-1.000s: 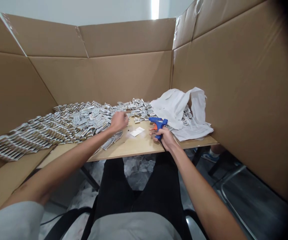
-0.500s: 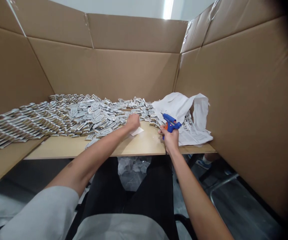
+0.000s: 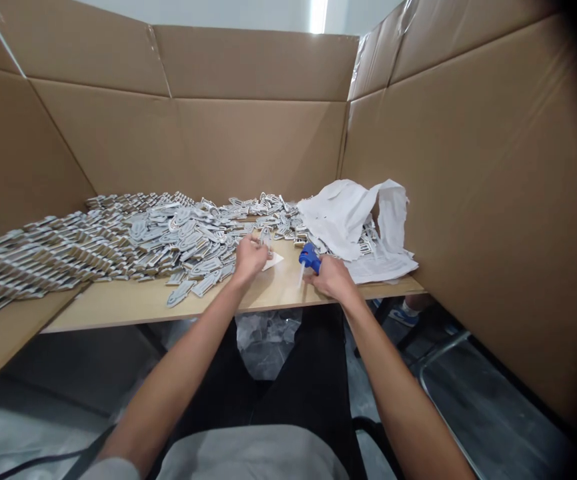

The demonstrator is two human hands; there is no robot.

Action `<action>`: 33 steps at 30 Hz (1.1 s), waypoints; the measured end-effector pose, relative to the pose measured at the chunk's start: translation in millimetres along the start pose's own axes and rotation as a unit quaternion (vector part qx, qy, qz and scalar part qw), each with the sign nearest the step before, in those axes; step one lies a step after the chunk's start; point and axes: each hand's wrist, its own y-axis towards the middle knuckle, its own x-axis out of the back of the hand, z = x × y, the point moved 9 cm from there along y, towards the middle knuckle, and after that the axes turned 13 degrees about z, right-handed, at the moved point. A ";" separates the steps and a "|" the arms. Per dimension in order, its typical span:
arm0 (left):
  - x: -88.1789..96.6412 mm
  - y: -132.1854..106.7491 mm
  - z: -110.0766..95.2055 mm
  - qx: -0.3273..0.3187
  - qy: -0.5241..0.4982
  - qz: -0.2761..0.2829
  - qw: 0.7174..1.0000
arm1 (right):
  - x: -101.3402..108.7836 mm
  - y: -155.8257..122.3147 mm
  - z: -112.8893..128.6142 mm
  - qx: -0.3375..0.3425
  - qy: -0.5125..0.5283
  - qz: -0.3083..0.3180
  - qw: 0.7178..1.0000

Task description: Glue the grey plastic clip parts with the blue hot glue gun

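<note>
My left hand [image 3: 251,257] is closed on a small grey flat piece with a rounded, looped end [image 3: 265,236], held upright just above the table. Under those fingers lies a small white card or paper [image 3: 275,261]. My right hand [image 3: 335,276] grips a blue glue gun [image 3: 309,257] near the table's front edge. A pale glue stick [image 3: 301,274] juts from it toward me; the nozzle is out of sight. Left of my left hand spreads a loose pile of similar grey pieces [image 3: 188,230].
Tight rows of stacked grey pieces [image 3: 43,250] cover the table's left. A crumpled white bag or sheet [image 3: 341,213] lies at the right over more pieces. Tall cardboard walls [image 3: 258,143] enclose the table [image 3: 138,303]. Another person's shoe [image 3: 404,315] shows below right.
My left hand has come up from the pile's edge with a grey piece in its fingers. My right hand has turned the glue gun and brought it lower and to the left.
</note>
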 end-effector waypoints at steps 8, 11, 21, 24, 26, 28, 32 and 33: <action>-32.1 -60.0 18.8 0.006 -0.166 0.062 0.984 | -4.8 5.3 -2.1 0.038 0.092 0.006 0.995; -37.4 -61.0 18.5 -0.016 -0.177 0.097 0.979 | 4.0 4.4 0.7 0.058 0.157 -0.013 0.986; -44.6 -66.1 7.8 -0.066 -0.138 0.222 0.963 | 13.3 -8.1 45.4 0.234 0.341 -0.024 0.910; -46.7 -67.9 6.8 -0.065 -0.133 0.237 0.960 | 17.2 -11.4 41.0 0.193 0.303 -0.079 0.930; -47.8 -68.6 6.1 -0.068 -0.135 0.241 0.959 | 26.3 -17.4 33.2 0.149 0.259 -0.147 0.943; -48.2 -68.6 6.7 -0.067 -0.135 0.238 0.959 | 31.8 -21.8 29.6 0.133 0.252 -0.179 0.942; -46.2 -67.9 9.2 -0.069 -0.118 0.216 0.967 | 26.5 -17.0 35.2 0.183 0.350 -0.120 0.911; -45.2 -67.6 10.0 -0.069 -0.112 0.209 0.969 | 24.4 -15.2 37.2 0.194 0.369 -0.101 0.903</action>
